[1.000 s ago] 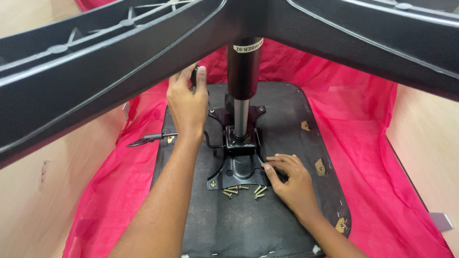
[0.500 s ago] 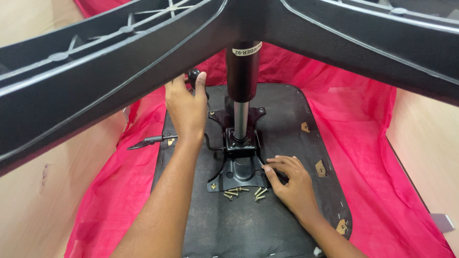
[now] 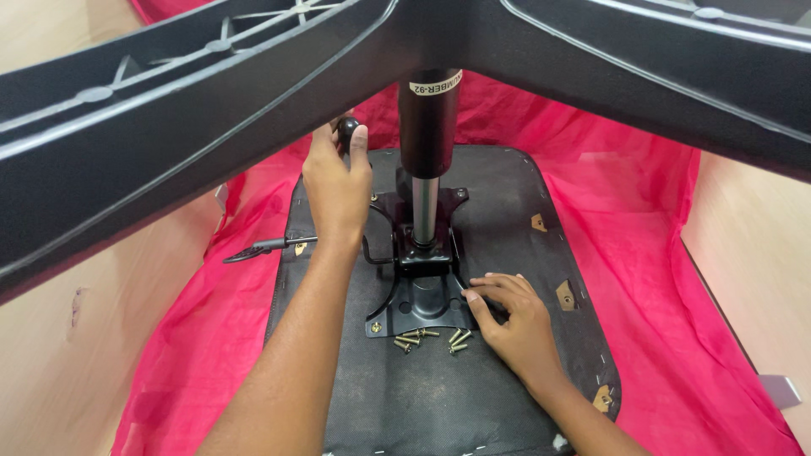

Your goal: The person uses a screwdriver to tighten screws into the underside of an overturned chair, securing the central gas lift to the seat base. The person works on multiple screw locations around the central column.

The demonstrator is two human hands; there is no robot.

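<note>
Red cloth (image 3: pixel 642 253) underneath; left hand (image 3: pixel 338 181) grips knob (image 3: pixel 348 129), right hand (image 3: pixel 511 317) flat on plate (image 3: pixel 422 304), grip unclear.

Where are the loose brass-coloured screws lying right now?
In the head view, the loose brass-coloured screws lie in a small cluster on the black seat underside, just below the black metal mounting plate and left of the right hand.

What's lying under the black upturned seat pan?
A crumpled red cloth spreads beneath the black upturned seat pan, showing on every visible side. What lies directly below the pan is covered. The right hand rests on top of it.
</note>
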